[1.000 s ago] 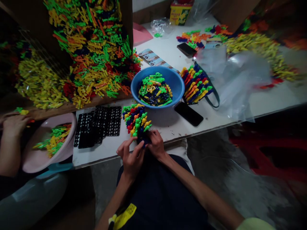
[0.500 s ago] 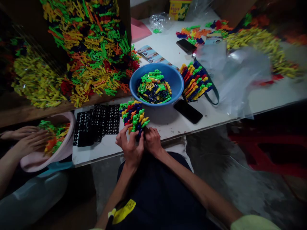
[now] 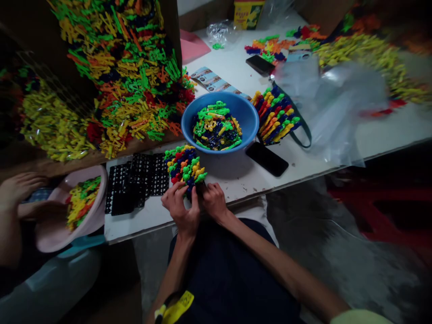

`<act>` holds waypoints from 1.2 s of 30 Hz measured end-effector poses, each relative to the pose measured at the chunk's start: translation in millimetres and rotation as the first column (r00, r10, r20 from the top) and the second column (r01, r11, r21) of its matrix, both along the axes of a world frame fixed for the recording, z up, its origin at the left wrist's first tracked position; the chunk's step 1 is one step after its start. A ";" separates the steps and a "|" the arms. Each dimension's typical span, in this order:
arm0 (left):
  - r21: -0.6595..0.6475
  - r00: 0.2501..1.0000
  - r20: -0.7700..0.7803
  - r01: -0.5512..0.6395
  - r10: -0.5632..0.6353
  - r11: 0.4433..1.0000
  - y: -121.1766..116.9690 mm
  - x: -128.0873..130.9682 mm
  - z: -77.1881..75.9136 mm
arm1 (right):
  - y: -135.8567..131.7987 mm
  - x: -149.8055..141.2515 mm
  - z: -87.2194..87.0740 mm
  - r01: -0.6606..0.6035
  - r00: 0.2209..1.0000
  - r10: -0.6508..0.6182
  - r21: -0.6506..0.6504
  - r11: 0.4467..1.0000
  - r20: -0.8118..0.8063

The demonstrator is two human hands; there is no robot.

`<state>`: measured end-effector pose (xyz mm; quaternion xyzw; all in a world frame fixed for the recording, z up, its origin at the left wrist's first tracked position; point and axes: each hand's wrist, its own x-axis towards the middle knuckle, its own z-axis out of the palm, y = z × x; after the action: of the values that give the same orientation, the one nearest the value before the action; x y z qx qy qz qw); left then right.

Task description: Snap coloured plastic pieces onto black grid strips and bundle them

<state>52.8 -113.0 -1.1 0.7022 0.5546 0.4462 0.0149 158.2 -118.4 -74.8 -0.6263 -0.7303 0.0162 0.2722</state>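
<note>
A block of small coloured plastic figures (image 3: pixel 185 164), in green, blue, red, yellow and orange rows, leans over the table's front edge. My left hand (image 3: pixel 182 209) has its fingers closed on the near end of this block, around a dark blue figure. At the block's near right corner my right hand (image 3: pixel 213 201) is curled shut, gripping a dark edge of it mostly hidden by the fingers. Just beyond stands a blue bowl (image 3: pixel 251 114) holding loose green, blue and yellow figures. Several black perforated trays (image 3: pixel 123 189) lie overlapping to the left of the block.
A second block of figures (image 3: pixel 275 117) with a dark strap and a phone (image 3: pixel 266 159) lie right of the bowl. Clear plastic bags (image 3: pixel 340 112) spread farther right. Heaped figures (image 3: pixel 124 76) fill the back left. A co-worker's hand (image 3: pixel 22 186) is near a pink basin (image 3: pixel 101 198).
My left fingers have drawn in closer on the block's near end. The co-worker's hands have pulled back left from the figures in the pink basin. The view has shifted slightly.
</note>
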 end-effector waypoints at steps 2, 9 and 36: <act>-0.003 1.000 0.006 0.007 -0.007 1.000 0.5 -0.5 0.2 | 0.4 -0.2 0.0 -0.003 1.000 0.003 0.005 1.000 -0.009; -0.032 1.000 0.000 0.013 -0.013 0.999 0.7 0.3 1.4 | -1.3 2.1 -2.8 -0.018 0.997 0.020 0.028 0.999 -0.073; 0.006 0.983 -0.162 0.084 -0.082 0.996 -13.0 -32.4 4.2 | 2.3 3.6 -6.0 -0.045 0.953 0.008 -0.115 0.992 -0.304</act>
<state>20.4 -126.0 3.1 0.7587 0.5215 0.3901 -0.0162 161.8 -116.2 -80.9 -0.6217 -0.6861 0.1596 0.3425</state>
